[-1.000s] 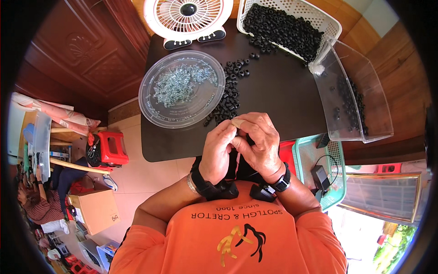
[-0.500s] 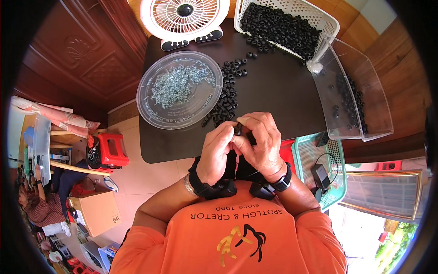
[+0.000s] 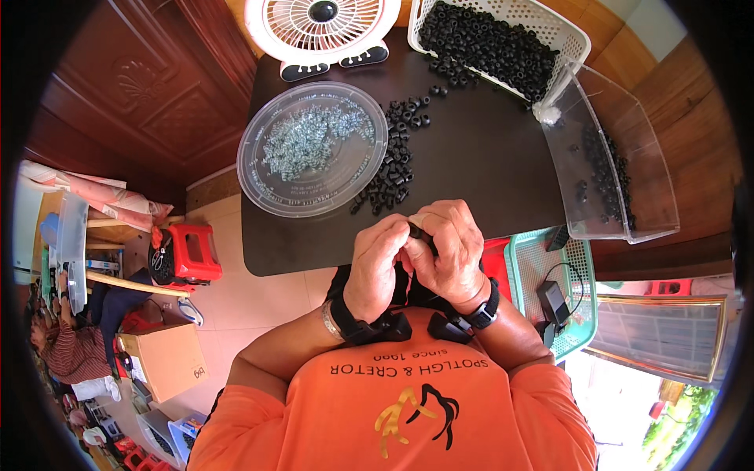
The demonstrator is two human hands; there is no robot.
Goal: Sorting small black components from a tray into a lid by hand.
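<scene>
At the near edge of the dark table, my left hand (image 3: pixel 375 263) and my right hand (image 3: pixel 448 250) meet fingertip to fingertip. Both are closed on a small black plastic part (image 3: pixel 415 231), mostly covered by the fingers. Just beyond them, a pile of loose black barrel-shaped parts (image 3: pixel 395 174) runs along the right side of a clear round lid (image 3: pixel 271 202). Scattered in that lid are many tiny silvery-blue pieces (image 3: pixel 302 145), which look like small springs.
A pink-and-white fan (image 3: pixel 322 35) stands at the back. A white perforated basket (image 3: pixel 577 39) of black parts sits back right, beside a clear bin (image 3: pixel 660 184) with more. A green basket (image 3: pixel 585 330) holds an adapter. Far left, another person (image 3: pixel 75 349) sits near a cardboard box (image 3: pixel 169 361).
The fingers have shifted slightly around the black part, and less of it shows now. The view has moved a little; the table's contents look the same.
</scene>
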